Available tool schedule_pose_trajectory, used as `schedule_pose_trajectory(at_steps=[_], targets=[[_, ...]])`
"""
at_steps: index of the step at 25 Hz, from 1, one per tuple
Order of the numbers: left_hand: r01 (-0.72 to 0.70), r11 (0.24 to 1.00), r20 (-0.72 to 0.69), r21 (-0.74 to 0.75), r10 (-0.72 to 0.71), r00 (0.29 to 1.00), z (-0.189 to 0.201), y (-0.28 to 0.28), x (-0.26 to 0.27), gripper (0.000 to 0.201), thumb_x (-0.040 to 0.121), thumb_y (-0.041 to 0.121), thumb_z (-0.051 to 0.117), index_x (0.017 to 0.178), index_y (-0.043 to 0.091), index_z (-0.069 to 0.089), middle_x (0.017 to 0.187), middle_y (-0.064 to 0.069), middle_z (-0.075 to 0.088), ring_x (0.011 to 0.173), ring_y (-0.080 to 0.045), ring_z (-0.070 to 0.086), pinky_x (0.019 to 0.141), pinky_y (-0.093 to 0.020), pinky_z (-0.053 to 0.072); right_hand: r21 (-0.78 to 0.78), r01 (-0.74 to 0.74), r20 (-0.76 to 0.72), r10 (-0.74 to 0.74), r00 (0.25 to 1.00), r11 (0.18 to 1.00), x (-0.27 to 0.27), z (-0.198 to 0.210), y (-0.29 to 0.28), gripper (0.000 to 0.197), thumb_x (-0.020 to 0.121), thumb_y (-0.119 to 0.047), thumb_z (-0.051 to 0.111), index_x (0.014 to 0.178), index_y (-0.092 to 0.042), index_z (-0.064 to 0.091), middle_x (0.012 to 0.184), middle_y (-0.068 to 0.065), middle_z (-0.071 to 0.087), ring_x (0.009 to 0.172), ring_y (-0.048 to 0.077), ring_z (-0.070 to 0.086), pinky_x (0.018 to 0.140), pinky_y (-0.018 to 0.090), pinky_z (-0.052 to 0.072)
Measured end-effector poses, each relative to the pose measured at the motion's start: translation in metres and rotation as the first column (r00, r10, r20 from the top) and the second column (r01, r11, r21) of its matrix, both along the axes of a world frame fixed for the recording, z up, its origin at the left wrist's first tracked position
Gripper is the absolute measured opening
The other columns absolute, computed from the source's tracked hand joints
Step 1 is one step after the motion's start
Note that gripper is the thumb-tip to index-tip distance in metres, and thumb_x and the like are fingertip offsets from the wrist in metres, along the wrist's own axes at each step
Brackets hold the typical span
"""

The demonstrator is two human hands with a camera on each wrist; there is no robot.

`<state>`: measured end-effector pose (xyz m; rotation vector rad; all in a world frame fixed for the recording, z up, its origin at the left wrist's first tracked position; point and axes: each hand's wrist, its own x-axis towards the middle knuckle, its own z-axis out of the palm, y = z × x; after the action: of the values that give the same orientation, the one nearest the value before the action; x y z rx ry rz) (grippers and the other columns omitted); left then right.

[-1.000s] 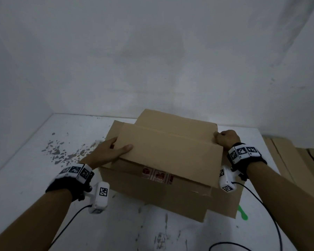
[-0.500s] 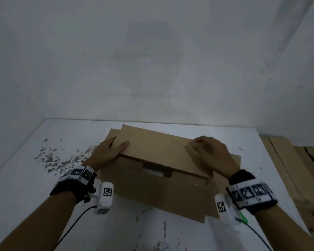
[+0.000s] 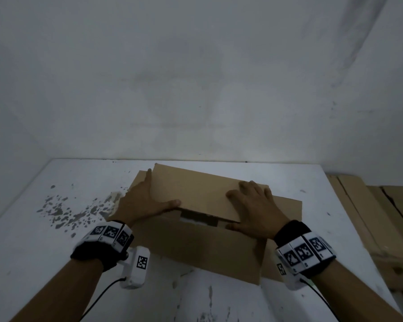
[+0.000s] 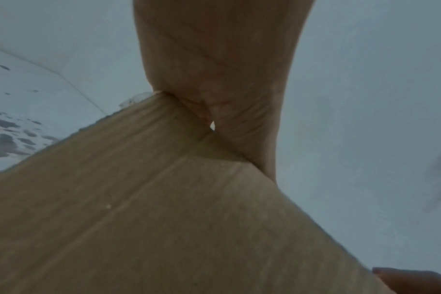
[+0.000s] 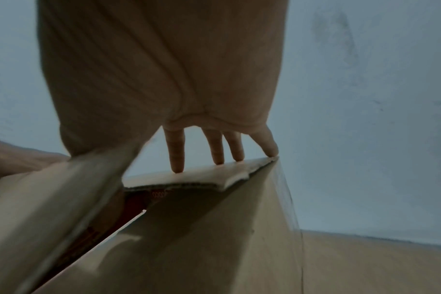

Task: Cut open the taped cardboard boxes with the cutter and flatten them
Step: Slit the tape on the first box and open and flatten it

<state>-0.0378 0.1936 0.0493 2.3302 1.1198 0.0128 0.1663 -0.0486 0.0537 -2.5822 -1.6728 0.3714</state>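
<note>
The left hand (image 3: 141,203) lies flat and spread on the left end of the cardboard box (image 3: 203,242), fingers straight along the far-left edge of the top flap (image 3: 196,191) and thumb stretched out rightward along that flap's near edge; it clasps nothing, only presses down. The right hand (image 3: 256,212) is likewise spread flat on the right part of the same flap, its fingers (image 5: 175,151) straight and fanned with the tips on the cardboard, the thumb resting on the near panel just beside the gap

Largest in view is the pale wall (image 3: 196,77) rising behind everything, dull and faintly stained. Below it sits the white table (image 3: 56,252), its surface chipped into dark flecks on the left (a scattered patch (image 3: 63,212) near the left wrist). The box lies in the middle of the table, nearly flattened, brown, its long side running left to right and slightly skewed; the top flap overlaps the near panel, and between them a narrow dark gap (image 3: 200,217) shows something pale inside. To the right, beyond the table edge, lie more flat brown cardboard sheets (image 3: 370,217). Each wrist wears a black band with white coded tags (image 3: 110,233) and a small white camera unit (image 3: 137,266) with a black cable trailing off
</note>
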Motion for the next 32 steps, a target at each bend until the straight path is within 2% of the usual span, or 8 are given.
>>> schedule_pose_trajectory(at_steps=[5,9,11,13,18,25,29,32], targets=[[0.065,0.998,0.209,-0.009,-0.062,0.976,0.002,0.001,-0.005,0.157,0.049,0.054,0.094,0.152,0.039,-0.023,0.157,-0.008,0.027,0.138,-0.028,0.037,0.108,-0.042,0.037,0.04,0.004,-0.168,0.003,0.986,0.999,0.02,0.039,0.009,0.065,0.078,-0.06,0.071,0.136,-0.036,0.051,0.137,-0.005,0.054,0.122,0.019,0.052,0.102,0.039,0.045],[-0.128,0.991,0.369,0.049,0.101,0.924,-0.004,-0.007,-0.01,0.16,0.051,0.036,0.099,0.141,0.055,-0.032,0.166,-0.007,-0.01,0.145,-0.038,0.029,0.108,-0.053,0.04,0.105,0.08,-0.333,-0.041,0.942,0.991,0.042,0.07,0.012,0.033,0.082,-0.058,0.069,0.111,-0.042,0.07,0.115,-0.01,0.069,0.106,0.009,0.063,0.095,0.035,0.052],[-0.163,0.987,0.416,0.018,0.141,0.898,-0.01,-0.006,-0.012,0.163,0.047,0.039,0.1,0.139,0.057,-0.034,0.167,-0.003,-0.011,0.15,-0.034,0.019,0.112,-0.057,0.038,0.23,0.22,-0.395,-0.115,0.911,0.948,0.053,0.079,0.015,0.019,0.086,-0.053,0.068,0.091,-0.036,0.076,0.086,-0.011,0.071,0.086,0.006,0.065,0.078,0.028,0.052],[-0.14,0.989,0.387,-0.042,0.145,0.911,-0.015,-0.001,-0.014,0.164,0.042,0.048,0.099,0.134,0.062,-0.036,0.167,-0.002,-0.007,0.153,-0.028,0.01,0.116,-0.058,0.031,0.315,0.409,-0.424,-0.258,0.868,0.857,0.067,0.082,0.02,0.032,0.081,-0.058,0.072,0.078,-0.026,0.075,0.071,-0.01,0.064,0.076,0.009,0.06,0.064,0.025,0.042],[-0.062,0.997,0.231,-0.042,0.07,0.971,-0.007,0.003,-0.01,0.163,0.045,0.051,0.097,0.144,0.048,-0.033,0.166,-0.007,0.008,0.151,-0.027,0.016,0.119,-0.048,0.027,0.376,0.771,-0.543,-0.551,0.633,0.514,0.082,0.063,0.034,0.082,0.061,-0.066,0.083,0.119,-0.014,0.055,0.119,0.006,0.057,0.112,0.027,0.056,0.081,0.036,0.048],[-0.029,0.999,0.1,-0.015,0.031,0.995,-0.009,0.004,-0.012,0.136,0.063,0.049,0.09,0.159,0.029,-0.006,0.166,-0.005,0.014,0.151,-0.026,0.017,0.12,-0.047,0.024,0.387,0.759,-0.682,-0.392,0.618,0.523,0.069,0.039,0.049,0.076,0.085,-0.052,0.072,0.14,-0.018,0.031,0.136,0.018,0.043,0.125,0.035,0.044,0.096,0.042,0.043],[0.004,1.0,0.06,0.007,-0.004,0.998,-0.009,0.002,-0.01,0.115,0.071,0.051,0.085,0.159,0.025,0.015,0.163,-0.003,0.025,0.146,-0.025,0.03,0.118,-0.044,0.03,0.621,0.647,-0.349,-0.582,0.734,0.443,0.065,0.039,0.038,0.071,0.074,-0.052,0.081,0.122,-0.014,0.044,0.121,0.015,0.046,0.112,0.032,0.043,0.091,0.045,0.043],[0.028,1.0,0.03,-0.012,-0.028,0.999,-0.006,0.001,-0.01,0.103,0.074,0.05,0.083,0.156,0.026,0.027,0.16,-0.002,0.031,0.142,-0.025,0.036,0.116,-0.042,0.033,0.599,0.702,-0.467,-0.544,0.697,0.385,0.07,0.046,0.035,0.046,0.076,-0.04,0.083,0.09,-0.011,0.05,0.087,0.003,0.057,0.082,0.022,0.054,0.077,0.041,0.051]])
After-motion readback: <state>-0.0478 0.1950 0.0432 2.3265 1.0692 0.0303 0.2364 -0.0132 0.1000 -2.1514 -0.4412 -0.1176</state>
